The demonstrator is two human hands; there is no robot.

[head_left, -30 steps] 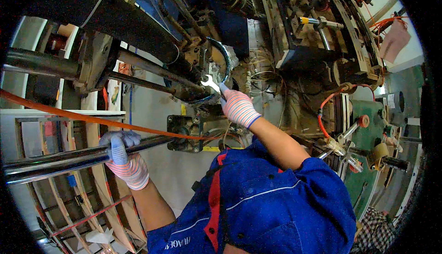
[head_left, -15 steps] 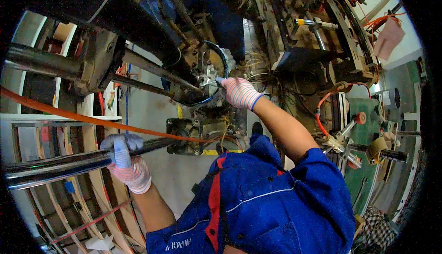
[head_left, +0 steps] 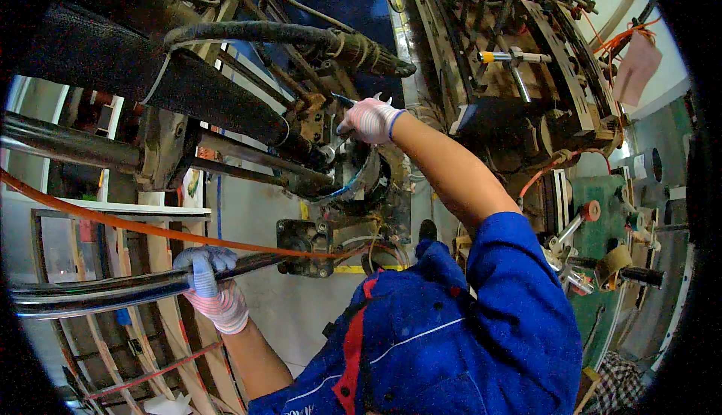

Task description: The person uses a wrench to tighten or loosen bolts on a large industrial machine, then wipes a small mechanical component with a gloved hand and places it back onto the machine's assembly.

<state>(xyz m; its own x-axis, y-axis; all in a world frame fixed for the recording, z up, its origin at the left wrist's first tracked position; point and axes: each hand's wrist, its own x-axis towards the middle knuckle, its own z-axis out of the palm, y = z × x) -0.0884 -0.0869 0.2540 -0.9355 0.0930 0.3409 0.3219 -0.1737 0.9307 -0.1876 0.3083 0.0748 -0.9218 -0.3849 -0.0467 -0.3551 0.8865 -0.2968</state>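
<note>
My left hand (head_left: 212, 287), in a striped glove with blue-grey fingers, is wrapped over a thick polished metal bar (head_left: 113, 292) at the left. Farther forward, my gloved right hand (head_left: 371, 119) reaches into the machine with its fingers curled together. Whatever lies in those fingers is hidden. Just below the fingertips sits a small silver metal fitting (head_left: 329, 152). Around it curves a round housing with a bluish rim (head_left: 353, 178). Dark metal rods (head_left: 252, 161) run into this spot from the left.
An orange strap or hose (head_left: 162, 228) crosses above the left hand. A black hose (head_left: 286, 33) hangs forward of the right hand. Wooden-slatted racking (head_left: 162, 280) stands at left. Machine frames and a green bench (head_left: 594, 234) fill the right side.
My right hand has moved forward and slightly left, past the round housing's rim. The silver piece at its fingertips shows less. My left hand stays on the bar; the view has shifted.
</note>
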